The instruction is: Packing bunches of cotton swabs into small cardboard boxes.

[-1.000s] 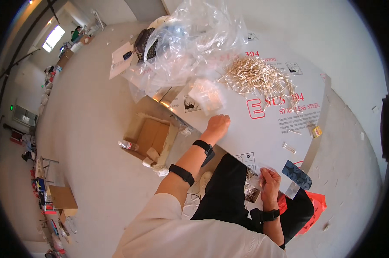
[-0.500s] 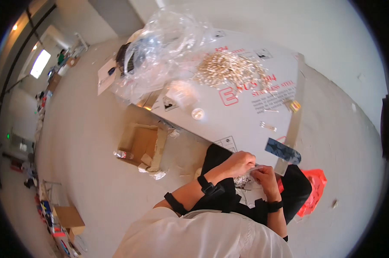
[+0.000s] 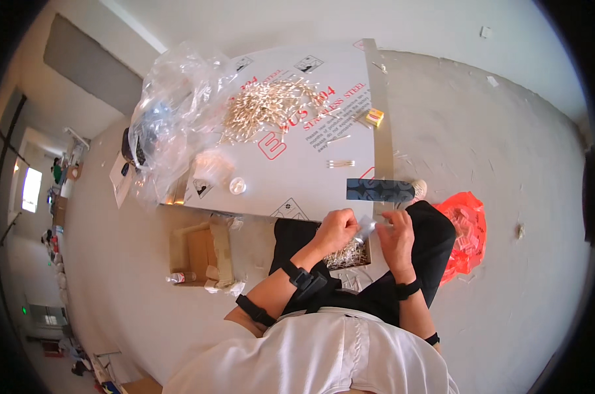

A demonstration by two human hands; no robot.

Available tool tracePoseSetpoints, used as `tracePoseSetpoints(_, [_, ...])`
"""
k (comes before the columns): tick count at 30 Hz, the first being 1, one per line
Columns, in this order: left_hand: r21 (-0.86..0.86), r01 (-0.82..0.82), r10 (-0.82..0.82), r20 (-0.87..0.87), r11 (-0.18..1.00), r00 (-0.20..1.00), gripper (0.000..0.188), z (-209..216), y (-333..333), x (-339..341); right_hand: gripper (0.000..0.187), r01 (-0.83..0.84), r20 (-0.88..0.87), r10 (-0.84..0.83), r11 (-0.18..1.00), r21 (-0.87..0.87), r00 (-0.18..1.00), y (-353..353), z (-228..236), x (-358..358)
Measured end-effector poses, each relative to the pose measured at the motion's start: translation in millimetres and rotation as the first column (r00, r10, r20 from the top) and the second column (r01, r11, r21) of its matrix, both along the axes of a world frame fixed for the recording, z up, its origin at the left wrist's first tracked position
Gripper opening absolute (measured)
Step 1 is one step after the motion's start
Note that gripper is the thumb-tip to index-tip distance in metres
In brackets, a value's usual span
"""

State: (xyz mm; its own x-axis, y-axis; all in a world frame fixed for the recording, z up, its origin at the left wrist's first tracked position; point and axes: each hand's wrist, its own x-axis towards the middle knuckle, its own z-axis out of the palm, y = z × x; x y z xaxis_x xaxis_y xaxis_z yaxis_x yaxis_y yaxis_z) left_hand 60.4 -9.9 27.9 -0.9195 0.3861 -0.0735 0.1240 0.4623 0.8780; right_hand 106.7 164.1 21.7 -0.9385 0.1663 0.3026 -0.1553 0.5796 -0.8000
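Note:
Over my lap, my left hand is closed, its fingertips pinching a small clear plastic bag. My right hand is at the other side of the bag, thumb and finger pinched at its edge. Below both hands, an open box of cotton swabs rests on my lap, partly hidden by my left wrist. On the table ahead, a large loose pile of cotton swabs is spread out. A short row of cotton swabs lies nearer to me, close to a dark patterned strip.
The table also bears a crumpled clear plastic sack, a white round tub and a small yellow box. A cardboard box stands on the floor at left. A red plastic bag lies right of my leg.
The view has turned, so the table appears further left. My hands are a little further apart, and the clear bag between them and the swab box below show more plainly.

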Motion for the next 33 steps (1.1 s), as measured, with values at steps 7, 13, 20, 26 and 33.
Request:
tracePoseSetpoints(7, [0.164,0.130,-0.134,0.008,0.978,0.991,0.021,-8,57,-2,0.014,0.156,0.345,0.295,0.515,-0.843,0.891,24,-11,2])
tracePoseSetpoints(13, [0.360,0.061,-0.227,0.440,0.931,0.869,0.018,-13,66,-15,0.010,0.246,0.356,0.324,0.334,-0.910,0.876,45,-23,6])
tracePoseSetpoints(20, [0.363,0.119,-0.298,0.488,0.924,0.821,0.017,-24,79,-29,0.009,0.216,0.381,0.328,0.442,-0.871,0.864,63,-27,3])
tracePoseSetpoints(26, [0.325,0.271,-0.386,0.372,0.906,0.844,0.016,-23,96,-37,0.009,0.199,0.400,0.347,0.492,-0.848,0.848,83,-28,-5])
tracePoseSetpoints(33, [0.461,-0.072,-0.264,0.621,0.885,0.738,0.016,-21,101,-38,0.008,0.262,0.385,0.247,0.416,-0.871,0.889,84,-27,-9])
